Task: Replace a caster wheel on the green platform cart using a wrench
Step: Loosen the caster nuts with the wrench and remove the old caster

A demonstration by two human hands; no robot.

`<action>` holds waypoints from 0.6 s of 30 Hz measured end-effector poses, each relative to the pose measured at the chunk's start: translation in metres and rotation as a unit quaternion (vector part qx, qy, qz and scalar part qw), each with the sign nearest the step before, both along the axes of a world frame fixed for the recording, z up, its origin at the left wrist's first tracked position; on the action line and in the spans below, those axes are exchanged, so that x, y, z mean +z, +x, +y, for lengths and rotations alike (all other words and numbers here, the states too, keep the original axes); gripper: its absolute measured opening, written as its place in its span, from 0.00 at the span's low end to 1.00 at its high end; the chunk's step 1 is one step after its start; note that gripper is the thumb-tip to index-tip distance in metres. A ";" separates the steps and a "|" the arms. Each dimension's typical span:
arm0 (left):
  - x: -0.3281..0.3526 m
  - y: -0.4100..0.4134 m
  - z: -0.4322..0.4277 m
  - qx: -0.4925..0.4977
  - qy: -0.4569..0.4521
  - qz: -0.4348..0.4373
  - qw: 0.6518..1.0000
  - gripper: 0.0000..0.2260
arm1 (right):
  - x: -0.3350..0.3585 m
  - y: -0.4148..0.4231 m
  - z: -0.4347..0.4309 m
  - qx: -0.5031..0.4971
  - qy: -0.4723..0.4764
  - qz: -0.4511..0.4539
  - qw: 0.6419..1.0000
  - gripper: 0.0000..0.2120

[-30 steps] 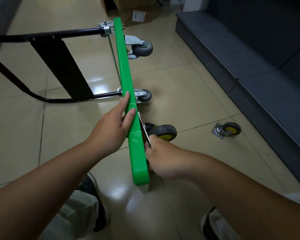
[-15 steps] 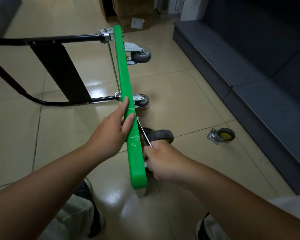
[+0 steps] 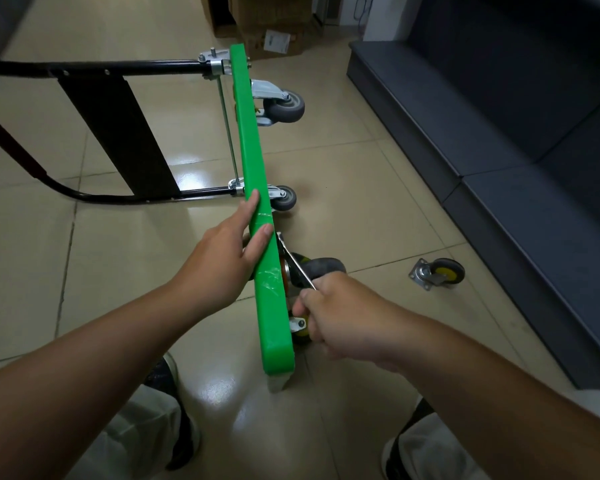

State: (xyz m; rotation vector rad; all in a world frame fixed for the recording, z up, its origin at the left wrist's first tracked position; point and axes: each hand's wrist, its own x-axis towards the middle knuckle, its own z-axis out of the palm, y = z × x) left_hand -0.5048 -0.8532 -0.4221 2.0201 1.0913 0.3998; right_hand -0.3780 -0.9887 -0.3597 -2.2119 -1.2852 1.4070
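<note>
Green cart (image 3: 253, 161) stands tipped on its long edge on the tiled floor (image 3: 361, 202), its black handle (image 3: 84, 67) folded flat to the left. That puts the underside to the right, so the wheel mounts can be reached from above.

The left hand (image 3: 219, 265) grips the top edge, thumb laid over it and forefinger stretched along the deck side — probably to stop the cart from toppling or twisting under the pull of the tool. The right hand (image 3: 336, 317) is closed round the handle of a wrench (image 3: 297, 263), whose far end reaches up against the underside just beside the dark caster wheel (image 3: 326, 265) with the yellow hub. Whether the head sits on a nut I cannot tell.

A loose caster (image 3: 437, 273) lies well apart on the floor near the dark bench (image 3: 499, 98), out of the way of the work. Whether it is the old one or the spare is not clear. Two grey casters (image 3: 284, 105) remain bolted at the handle end.

Cardboard boxes (image 3: 274, 26) stand beyond the cart — what they hold cannot be seen.
</note>
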 end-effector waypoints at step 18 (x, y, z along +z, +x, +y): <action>0.000 -0.007 0.007 -0.007 0.064 0.043 0.997 0.25 | 0.076 0.049 0.057 0.030 -0.009 -0.089 0.996 0.09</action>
